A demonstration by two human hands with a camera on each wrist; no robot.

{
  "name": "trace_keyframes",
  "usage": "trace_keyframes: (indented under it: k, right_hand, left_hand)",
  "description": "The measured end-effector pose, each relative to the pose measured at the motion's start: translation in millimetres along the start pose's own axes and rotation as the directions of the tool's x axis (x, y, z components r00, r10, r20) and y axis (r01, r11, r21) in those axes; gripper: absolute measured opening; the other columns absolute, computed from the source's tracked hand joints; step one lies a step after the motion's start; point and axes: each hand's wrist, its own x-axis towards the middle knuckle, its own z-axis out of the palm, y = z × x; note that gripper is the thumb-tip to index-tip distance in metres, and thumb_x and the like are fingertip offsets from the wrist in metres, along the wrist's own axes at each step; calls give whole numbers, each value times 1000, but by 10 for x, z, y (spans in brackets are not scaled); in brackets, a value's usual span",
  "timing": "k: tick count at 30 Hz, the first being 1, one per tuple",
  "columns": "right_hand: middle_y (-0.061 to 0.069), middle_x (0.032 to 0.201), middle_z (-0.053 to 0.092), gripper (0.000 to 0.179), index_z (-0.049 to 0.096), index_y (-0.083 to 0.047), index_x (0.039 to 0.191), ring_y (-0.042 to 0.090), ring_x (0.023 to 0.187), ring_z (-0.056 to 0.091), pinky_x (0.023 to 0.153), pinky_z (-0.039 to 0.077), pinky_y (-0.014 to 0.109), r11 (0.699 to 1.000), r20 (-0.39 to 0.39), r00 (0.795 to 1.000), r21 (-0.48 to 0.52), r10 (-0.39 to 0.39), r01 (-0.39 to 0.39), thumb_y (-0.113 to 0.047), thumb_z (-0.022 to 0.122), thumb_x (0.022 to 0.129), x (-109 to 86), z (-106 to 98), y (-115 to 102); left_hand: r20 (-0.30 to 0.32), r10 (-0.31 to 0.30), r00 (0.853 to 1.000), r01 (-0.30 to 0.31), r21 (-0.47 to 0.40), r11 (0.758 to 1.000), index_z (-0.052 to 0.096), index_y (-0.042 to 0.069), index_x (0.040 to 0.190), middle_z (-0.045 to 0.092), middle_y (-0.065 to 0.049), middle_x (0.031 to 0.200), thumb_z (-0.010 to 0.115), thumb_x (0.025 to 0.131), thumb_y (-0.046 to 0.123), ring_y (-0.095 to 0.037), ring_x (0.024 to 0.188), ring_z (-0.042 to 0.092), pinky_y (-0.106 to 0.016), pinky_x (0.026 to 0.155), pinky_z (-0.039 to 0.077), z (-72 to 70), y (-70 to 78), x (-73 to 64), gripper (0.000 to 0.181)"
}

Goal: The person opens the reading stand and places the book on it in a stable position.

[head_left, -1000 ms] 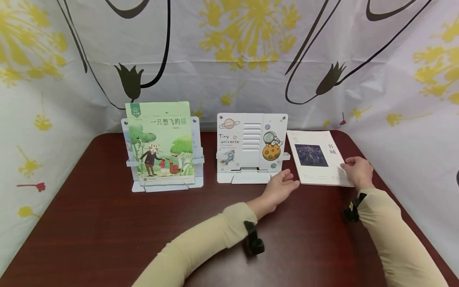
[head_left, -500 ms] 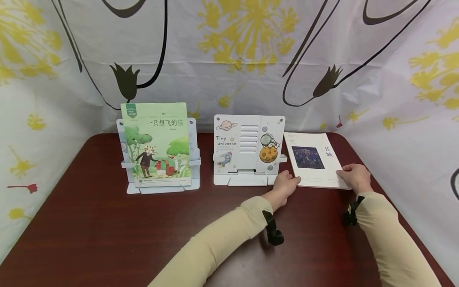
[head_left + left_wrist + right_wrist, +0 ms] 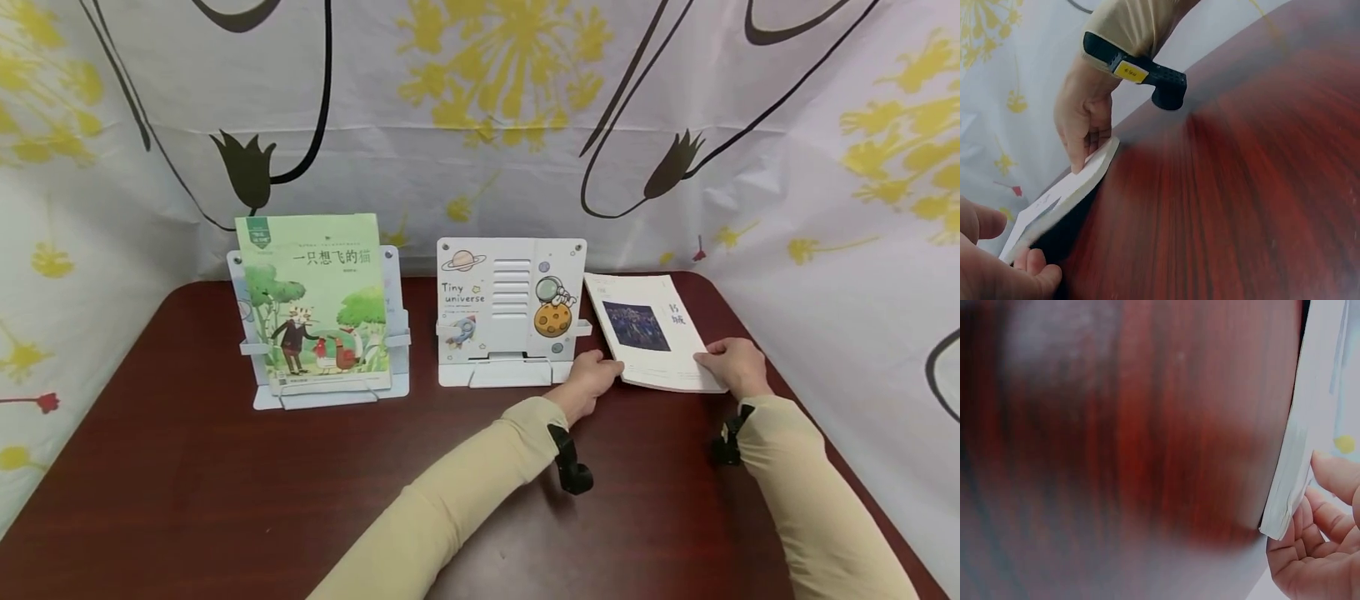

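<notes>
A white paperback book [image 3: 663, 365] with a dark blue picture on its cover lies at the right back of the table. My right hand [image 3: 738, 367] pinches its right edge near the front corner, thumb on the cover and fingers beneath, as the right wrist view shows over the page edges [image 3: 1288, 475]. At the front left corner, my left hand [image 3: 590, 379] grips the book, with fingertips [image 3: 1035, 259] tucked under the edge. A dark gap shows below the book's front edge in the left wrist view.
Left of the book stands a white book stand [image 3: 512, 333] with space drawings. Farther left, a pale blue stand [image 3: 397, 367] bears a green picture book [image 3: 322, 283]. A patterned cloth [image 3: 495, 183] hangs behind the dark red table [image 3: 225, 483].
My left hand has moved right and closed in on the book's front left corner. The right hand keeps its hold, and the book's front edge has risen slightly. The head view has shifted.
</notes>
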Motion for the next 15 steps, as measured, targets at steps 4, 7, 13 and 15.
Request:
trace_keyframes:
  k: [4, 7, 13, 15]
  right_hand:
    - [29, 103, 56, 39, 57, 13, 107, 34, 85, 50, 60, 40, 29, 1000, 40, 999, 24, 2, -3, -22, 61, 89, -22, -18, -5]
    - [28, 101, 56, 38, 57, 13, 107, 31, 82, 51, 58, 41, 27, 999, 56, 998, 32, 3, -5, -21, 61, 89, -45, -25, 3]
    - [32, 109, 52, 44, 52, 15, 115, 32, 85, 54, 60, 45, 27, 997, 108, 994, 72, 15, -23, -20, 61, 89, -69, -37, 47]
    - [34, 114, 50, 46, 49, 15, 118, 35, 90, 54, 63, 46, 30, 996, 116, 993, 85, 5, -15, -20, 60, 90, -67, -42, 70]
  left_hand:
    - [3, 26, 1000, -26, -13, 1000, 52, 2, 133, 64, -11, 104, 64, 87, 5, -23, 100, 61, -33, 89, 48, 55, -19, 4, 48]
    - [-37, 42, 998, -42, -19, 999, 58, 4, 123, 63, -8, 93, 68, 81, -3, -19, 85, 60, -31, 78, 50, 86, -53, 16, 43]
    - [-68, 106, 992, -104, 33, 994, 58, 7, 106, 64, -10, 104, 63, 70, -19, -18, 93, 58, -31, 76, 51, 91, -143, 3, 44]
    - [-54, 133, 990, -128, 75, 989, 58, 10, 103, 65, -8, 105, 62, 70, -19, -16, 92, 57, -28, 73, 48, 91, -170, -24, 45]
